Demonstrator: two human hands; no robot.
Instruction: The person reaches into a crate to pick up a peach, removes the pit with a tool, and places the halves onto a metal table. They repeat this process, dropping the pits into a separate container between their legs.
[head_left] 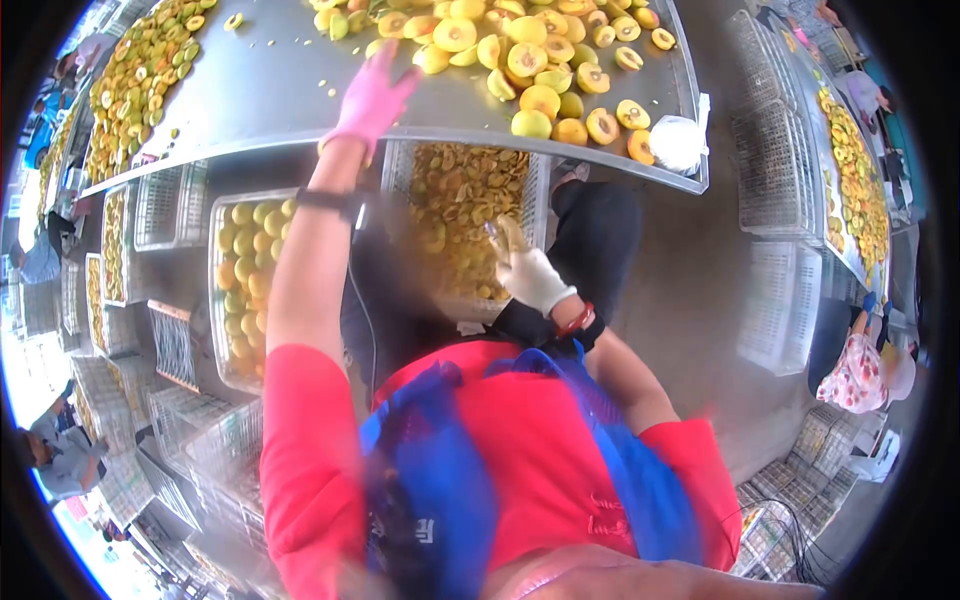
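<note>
My left hand (373, 98), in a pink glove, reaches over the metal table (270, 90) with its fingers apart and nothing seen in them. Its fingertips are close to the edge of a heap of yellow-orange fruit halves (527, 60), cut open like peaches or apricots. My right hand (532, 270) wears a white glove with yellow-stained fingers and hangs over a crate (538, 195) of cut fruit pieces between my legs. Its fingers are bent together around something small with a greyish tip, too blurred to name.
A white round bundle (678, 145) sits at the table's near right corner. Left of my legs stands a crate (218, 290) of whole fruit. Stacked crates (770, 160) stand at the right, near another person (860, 370) at a fruit-laden table. A second fruit heap (150, 85) lies at far left.
</note>
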